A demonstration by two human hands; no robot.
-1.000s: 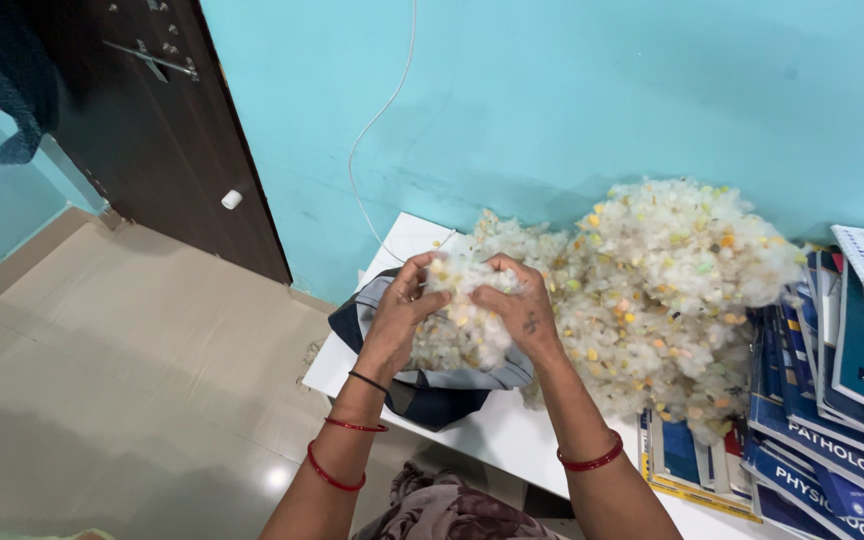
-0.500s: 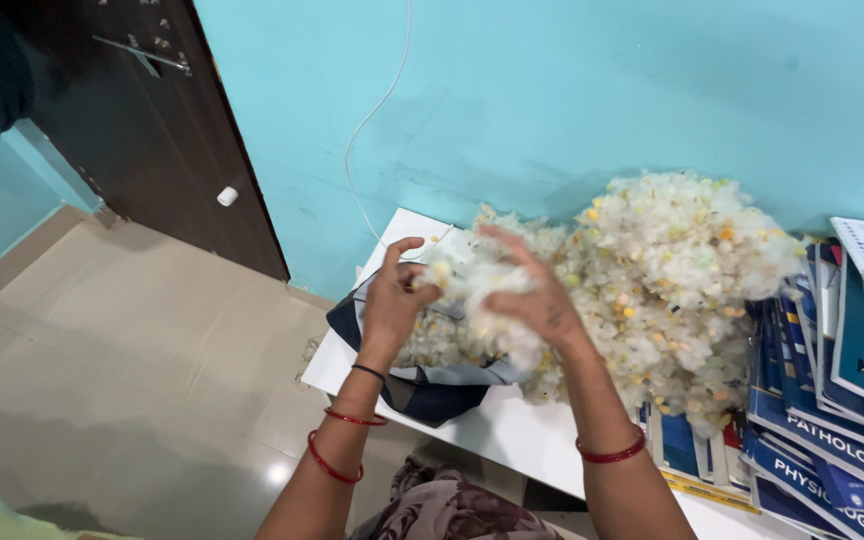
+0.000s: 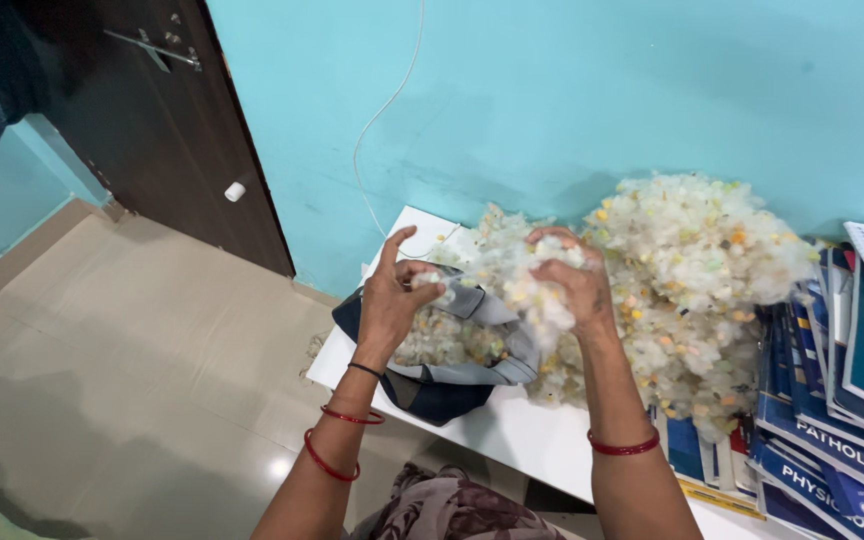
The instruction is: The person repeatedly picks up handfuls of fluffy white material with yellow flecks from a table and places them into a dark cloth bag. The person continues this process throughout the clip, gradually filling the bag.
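A big heap of white fluffy stuffing flecked with yellow and orange bits [image 3: 687, 265] lies on a white table [image 3: 512, 435] against the wall. In front of it sits a grey and dark blue fabric cover [image 3: 452, 385], open at the top and partly filled with stuffing. My left hand [image 3: 392, 300] is above the cover's opening and pinches a small tuft of stuffing. My right hand [image 3: 577, 280] is raised beside the heap and grips a larger clump of stuffing [image 3: 522, 275] that trails down toward the cover.
Stacks of blue books [image 3: 832, 400] fill the table's right side. A turquoise wall [image 3: 572, 90] with a thin white cable [image 3: 382, 110] stands behind. A dark brown door [image 3: 152, 120] is at the left, above a beige tiled floor [image 3: 132, 350].
My hands were together on one clump over the cover; they have pulled apart. My right hand has moved right and up with the larger clump, my left keeps a small tuft.
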